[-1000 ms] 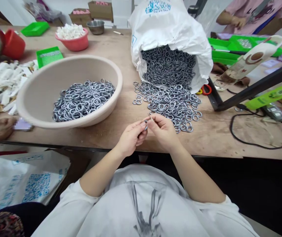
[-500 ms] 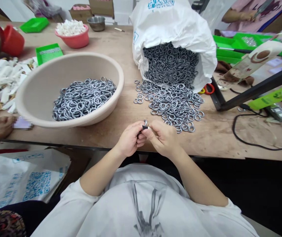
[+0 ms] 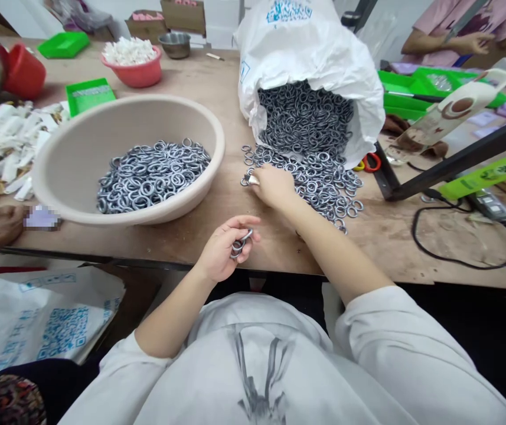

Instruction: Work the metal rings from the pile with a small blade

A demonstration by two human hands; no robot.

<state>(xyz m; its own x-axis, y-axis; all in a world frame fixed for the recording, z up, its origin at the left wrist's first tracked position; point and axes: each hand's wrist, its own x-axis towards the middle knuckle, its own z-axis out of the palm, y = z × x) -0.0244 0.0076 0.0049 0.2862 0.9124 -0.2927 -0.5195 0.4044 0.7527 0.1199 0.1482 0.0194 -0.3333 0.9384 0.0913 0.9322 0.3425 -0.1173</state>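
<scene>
Cupped near the table's front edge, my left hand [image 3: 221,251] is closed around a few grey metal rings [image 3: 237,245], its index finger stretched out above them. My right hand [image 3: 274,186] reaches down at the left side of the loose ring pile [image 3: 323,183]. Its fingers are pinched on a small pale piece with a dark tip [image 3: 251,179], whose kind I cannot make out. Behind it, a white sack [image 3: 310,47] lies open toward me, and rings spill from its mouth. To the left, a large beige basin [image 3: 71,159] holds many similar rings.
White pieces [image 3: 9,127] lie heaped at the far left, near another person's hand [image 3: 2,227]. Farther back are a green tray [image 3: 73,106], a red bowl [image 3: 140,75] and a metal bowl [image 3: 175,44]. A black metal bar [image 3: 447,159] and a cable [image 3: 416,236] occupy the right.
My hands were together at the table edge and have parted. The right has moved forward to the ring pile with the dark-tipped piece; the left stays back, rings now showing in it.
</scene>
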